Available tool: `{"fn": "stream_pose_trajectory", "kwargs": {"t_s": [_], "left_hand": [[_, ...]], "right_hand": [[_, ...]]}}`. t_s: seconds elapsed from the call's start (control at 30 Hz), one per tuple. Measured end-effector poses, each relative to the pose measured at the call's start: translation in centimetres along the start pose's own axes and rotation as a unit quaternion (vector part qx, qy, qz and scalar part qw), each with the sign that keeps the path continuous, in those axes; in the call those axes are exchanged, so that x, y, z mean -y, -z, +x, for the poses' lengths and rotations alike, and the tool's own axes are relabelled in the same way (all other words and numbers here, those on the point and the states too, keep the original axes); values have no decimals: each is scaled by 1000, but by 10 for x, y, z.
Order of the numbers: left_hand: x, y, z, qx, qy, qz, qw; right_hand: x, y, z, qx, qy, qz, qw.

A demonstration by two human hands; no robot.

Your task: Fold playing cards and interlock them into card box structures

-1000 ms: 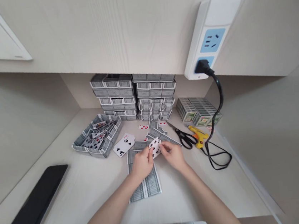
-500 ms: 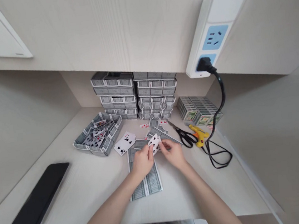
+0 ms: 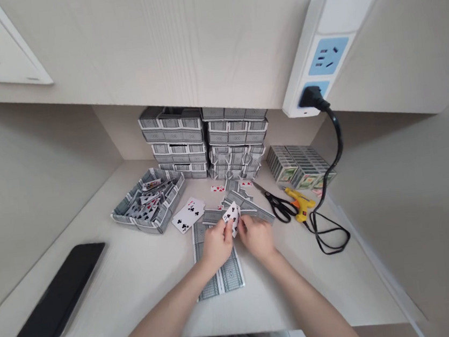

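A playing card (image 3: 232, 217) with black clubs is held up between my two hands, its right side bent. My left hand (image 3: 217, 243) pinches the card's lower left part. At the card's right edge, the fingers of my right hand (image 3: 257, 236) are closed on it. Beneath my hands lies a flat panel of joined cards (image 3: 231, 274), grey patterned backs up. Folded card strips (image 3: 242, 201) are heaped just beyond my hands. Left of them, several loose cards (image 3: 189, 214) lie face up.
An open card-made box (image 3: 160, 225) holding loose cards stands left. Stacked card-made boxes (image 3: 176, 136) rise at the back. Scissors (image 3: 281, 206), a yellow glue gun (image 3: 302, 203) with its black cord, and boxed decks (image 3: 299, 162) lie right. A black phone (image 3: 60, 292) lies front left.
The card has turned and its right side is now bent. My right hand has rolled inward, with its fingers curled more tightly at the card's edge. The view has shifted slightly.
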State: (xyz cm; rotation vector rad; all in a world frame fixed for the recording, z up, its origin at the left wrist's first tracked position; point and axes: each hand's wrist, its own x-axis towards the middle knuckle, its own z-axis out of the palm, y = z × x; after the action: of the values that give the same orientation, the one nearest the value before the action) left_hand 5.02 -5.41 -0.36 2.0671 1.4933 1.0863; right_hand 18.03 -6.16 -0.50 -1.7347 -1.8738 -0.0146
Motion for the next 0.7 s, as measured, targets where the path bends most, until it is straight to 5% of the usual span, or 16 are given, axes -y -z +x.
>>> {"fn": "stream_pose_trajectory", "kwargs": {"t_s": [0.07,0.17,0.3,0.43,0.57,0.7], "left_hand": [[3,2,4,-1,24,-18,1000],[8,5,11,6,72,-103,992],[9,3,15,51,132,-308,941],[5,-2,11,97,148,-391,903],[7,-4,9,112,148,-399,898],[11,-4,10,116,139,-384,905]], "right_hand": [[1,1,0,-11,-7,25,1000],[-3,6,4,4,-36,215,976],[-7,11,10,53,-135,510,848],[1,9,11,126,-238,623,734],[8,5,7,145,-260,635,712],[7,0,4,123,-244,627,729]]}}
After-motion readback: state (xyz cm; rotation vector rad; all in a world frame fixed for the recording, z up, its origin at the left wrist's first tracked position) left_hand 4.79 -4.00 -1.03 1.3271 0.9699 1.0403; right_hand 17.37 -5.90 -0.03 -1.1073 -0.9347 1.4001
